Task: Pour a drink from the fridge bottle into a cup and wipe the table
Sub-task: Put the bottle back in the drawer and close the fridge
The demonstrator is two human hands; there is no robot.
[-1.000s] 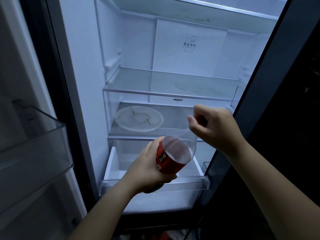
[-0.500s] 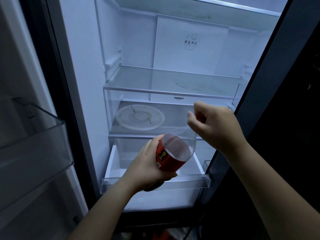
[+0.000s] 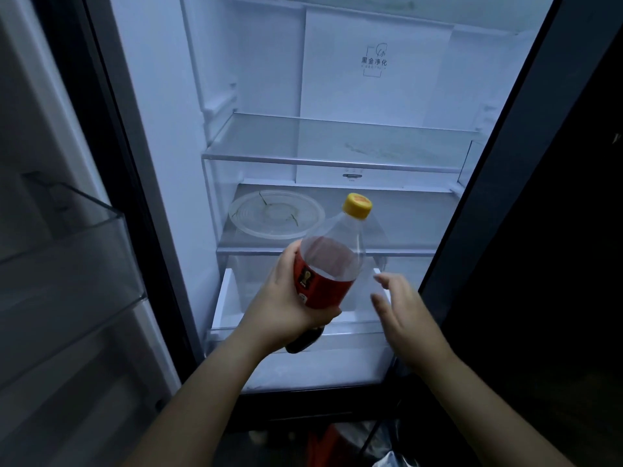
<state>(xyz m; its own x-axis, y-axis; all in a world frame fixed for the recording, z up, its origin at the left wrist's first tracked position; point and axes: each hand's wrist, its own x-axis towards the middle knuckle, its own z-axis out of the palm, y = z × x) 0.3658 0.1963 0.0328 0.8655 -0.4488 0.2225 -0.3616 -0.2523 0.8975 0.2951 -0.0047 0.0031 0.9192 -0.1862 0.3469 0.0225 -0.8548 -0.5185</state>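
We note right hand (image 3: 404,318) off cap since half second ago: now lower, fingers spread loose, just beside bottle (image 3: 333,261). Ribbed yellow cap (image 3: 358,205) uncovered. Left hand (image 3: 286,308) wraps red label, clear plastic bottle tilted before open fridge (image 3: 151,129). Free room above glass shelf (image 3: 337,143). Round translucent lid (image 3: 276,214) behind bottle. Dark liquid at bottle base, we think.

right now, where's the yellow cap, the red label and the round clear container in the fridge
yellow cap (image 3: 357,203), head view, on its top face.
red label (image 3: 323,293), head view, on the plain red band.
round clear container (image 3: 274,214), head view, near the middle of its lid.
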